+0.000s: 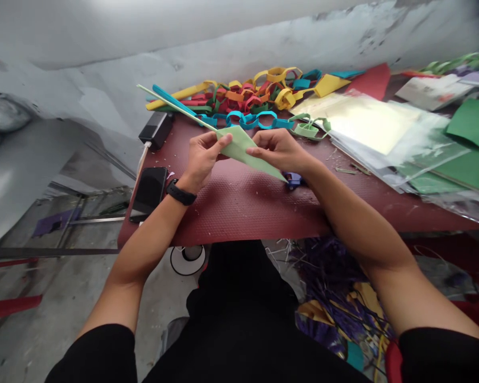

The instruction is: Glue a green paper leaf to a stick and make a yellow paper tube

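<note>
A sheet of light green paper (pixel 241 142) is held up above the red table, tilted, its lower right corner pointing down. My left hand (pixel 207 155) pinches its left part, the thumb on top. My right hand (pixel 278 150) grips its right side between thumb and fingers. A long narrow green strip (pixel 175 107) runs up and left from the paper; whether it is joined to it I cannot tell. Just below the paper's right corner lies a small purple tool (pixel 293 181), its kind unclear. Behind my hands are blue paper chain links (pixel 243 120) and pale green links (pixel 309 126).
A pile of coloured paper chains (pixel 251 96) lies at the back against the wall. Paper sheets in clear plastic (pixel 367 125) cover the right. At left are a phone (pixel 149 191) and a black charger (pixel 155 130) with a cable. Scraps (pixel 331 298) litter the floor under the table (pixel 239 218).
</note>
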The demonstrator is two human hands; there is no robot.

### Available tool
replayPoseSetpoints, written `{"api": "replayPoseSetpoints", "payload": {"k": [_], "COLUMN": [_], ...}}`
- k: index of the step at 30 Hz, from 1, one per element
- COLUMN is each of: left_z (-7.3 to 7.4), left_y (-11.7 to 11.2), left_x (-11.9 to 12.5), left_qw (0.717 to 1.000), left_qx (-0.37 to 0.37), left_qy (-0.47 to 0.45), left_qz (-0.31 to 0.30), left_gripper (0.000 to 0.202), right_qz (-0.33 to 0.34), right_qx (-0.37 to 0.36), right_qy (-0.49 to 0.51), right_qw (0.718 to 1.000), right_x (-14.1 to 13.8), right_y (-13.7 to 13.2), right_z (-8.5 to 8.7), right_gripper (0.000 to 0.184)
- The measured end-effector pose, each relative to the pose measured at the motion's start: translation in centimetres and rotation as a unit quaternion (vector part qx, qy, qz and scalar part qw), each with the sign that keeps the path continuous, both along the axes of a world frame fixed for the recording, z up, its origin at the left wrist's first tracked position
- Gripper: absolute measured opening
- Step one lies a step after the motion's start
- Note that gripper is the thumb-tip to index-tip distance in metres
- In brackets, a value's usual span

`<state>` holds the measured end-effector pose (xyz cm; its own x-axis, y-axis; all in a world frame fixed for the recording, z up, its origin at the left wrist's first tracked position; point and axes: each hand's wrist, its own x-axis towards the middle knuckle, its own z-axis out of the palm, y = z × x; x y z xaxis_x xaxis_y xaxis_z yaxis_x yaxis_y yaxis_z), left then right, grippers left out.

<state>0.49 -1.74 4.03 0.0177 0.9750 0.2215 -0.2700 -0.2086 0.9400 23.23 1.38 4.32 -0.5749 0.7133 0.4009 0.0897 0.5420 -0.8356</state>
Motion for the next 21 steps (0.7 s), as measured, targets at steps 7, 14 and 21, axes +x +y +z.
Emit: {"api": "replayPoseSetpoints", "payload": {"k": [7,14,21], "left_z": [-0.1,-0.5,-0.1], "left_y": [1.1,2.3,2.8], "left_x": [-1.1,-2.5,-3.3], "left_qw": [0.999,0.997,0.996], "left_qx": [0.008,0.035,0.041], "left_qy": [-0.032,-0.023,-0.023], "left_qz": [0.016,0.059,0.078], "left_gripper": [0.043,0.025,0.031], "right_qz": [0.033,-0.049,-0.255], "right_qx": [-0.023,0.054,0.168], "right_qy": [-0.067,-0.148,-0.248], "right_qw": [0.997,0.986,0.92], "right_x": [2.2,4.7,9.1], "right_y": [0.9,2.8,5.6], "right_z": [1.0,0.9,0.6], "right_gripper": [0.05,0.037,0.028]}}
